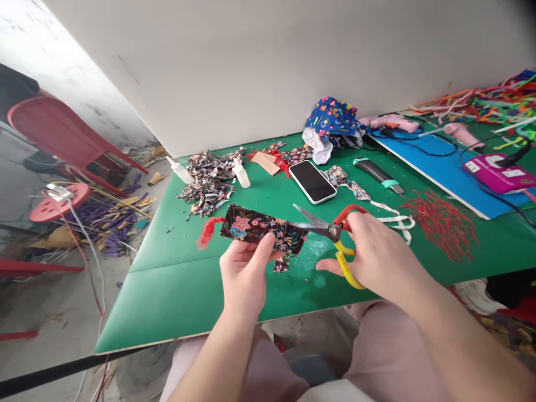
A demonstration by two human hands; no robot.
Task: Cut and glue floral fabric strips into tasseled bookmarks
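My left hand (247, 271) pinches a black floral fabric strip (262, 228) between thumb and fingers, held above the table. A red tassel (209, 231) hangs from the strip's left end. In my right hand (372, 251) is a pair of scissors (333, 231) with red and yellow handles. Their blades stand apart, and the lower one reaches the upper right part of the strip. Below the strip a small floral scrap (281, 263) shows; whether it is joined to the strip I cannot tell.
A heap of fabric snippets (207, 190) with white squeeze bottles (242, 173) lies on the green table (180, 290). Behind the scissors are a phone (312, 181) and a utility knife (377, 174). Red threads (444, 223), a blue board (435, 167) and glue guns (463, 135) lie right.
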